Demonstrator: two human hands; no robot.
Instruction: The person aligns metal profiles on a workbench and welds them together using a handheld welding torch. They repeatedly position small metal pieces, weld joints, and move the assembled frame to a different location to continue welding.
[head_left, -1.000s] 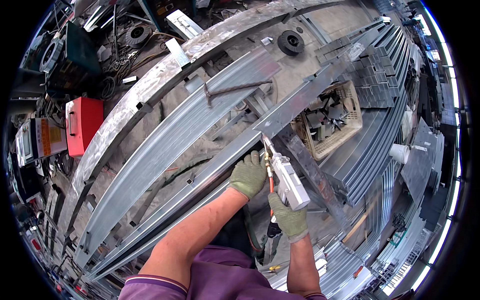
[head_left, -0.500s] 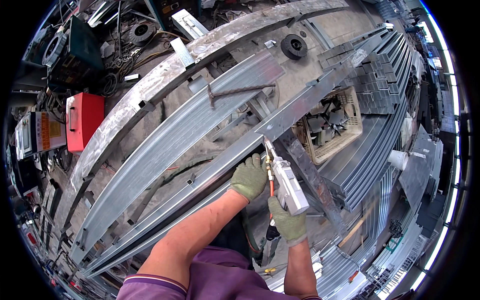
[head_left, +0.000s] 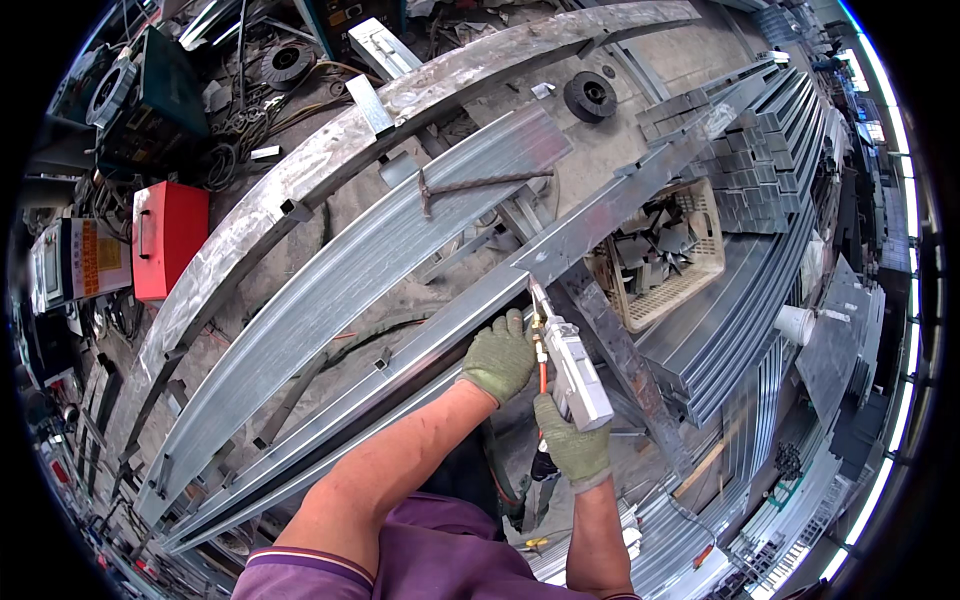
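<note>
Little has changed in the last second: both gloved hands stay put. The right hand (head_left: 572, 447) grips the grey welding gun (head_left: 572, 372), whose nozzle touches the long galvanized beam (head_left: 440, 335) at its joint with a cross piece. The left hand (head_left: 500, 357) rests half-curled on the beam beside it. The metal is dull, ribbed and slightly bowed; the work seems to be holding at this one seam.

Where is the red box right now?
In the head view the red box lies far left, beside a curved steel beam, well away from both gloved hands at the torch.
</note>
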